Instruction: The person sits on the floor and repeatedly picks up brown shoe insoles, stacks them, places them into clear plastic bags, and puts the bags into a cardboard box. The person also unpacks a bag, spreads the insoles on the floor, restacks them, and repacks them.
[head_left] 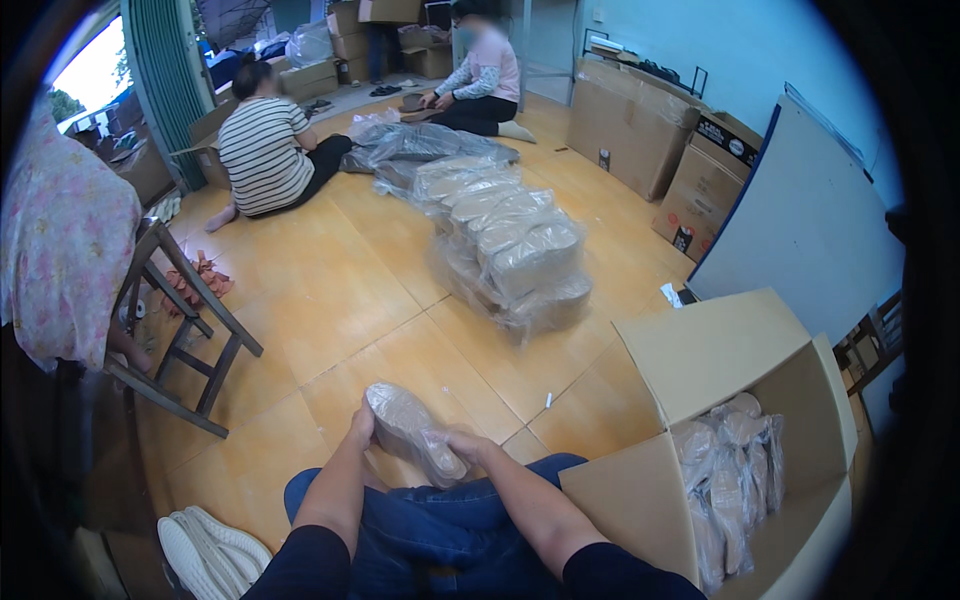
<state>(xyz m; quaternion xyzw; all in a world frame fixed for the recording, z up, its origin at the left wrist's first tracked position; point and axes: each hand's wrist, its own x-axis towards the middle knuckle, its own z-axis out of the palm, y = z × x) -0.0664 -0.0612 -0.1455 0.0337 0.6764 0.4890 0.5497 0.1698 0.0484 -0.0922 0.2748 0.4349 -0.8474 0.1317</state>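
And there it was, the clear-wrapped bundle of soles (408, 425), just beyond your lap, its far end slanting to the left. Your left hand (362, 425) was curled against the bundle's left side near that far end; your right hand (465, 447) closed on the right side toward the near end, the fingers beneath hidden. Whether the floor (330, 310) bore any weight, you couldn't tell from here. Two-sided pressure looked like the sound choice: slick film probably asked for a firm, even squeeze, palms on the soles rather than on loose plastic, with the film drawn flat and no corner left to snag.

Now the edges! On your right, the open carton (700, 350) pushed its near flap (622, 490) close to your right forearm, the tightest spot for an elbow. Ahead, bare tile ran to the pile of wrapped bundles (530, 240), decent room for a forward reach. To your left, the wooden stool (190, 350) stood well apart, while pale soles (205, 550) lay low beside your left sleeve.
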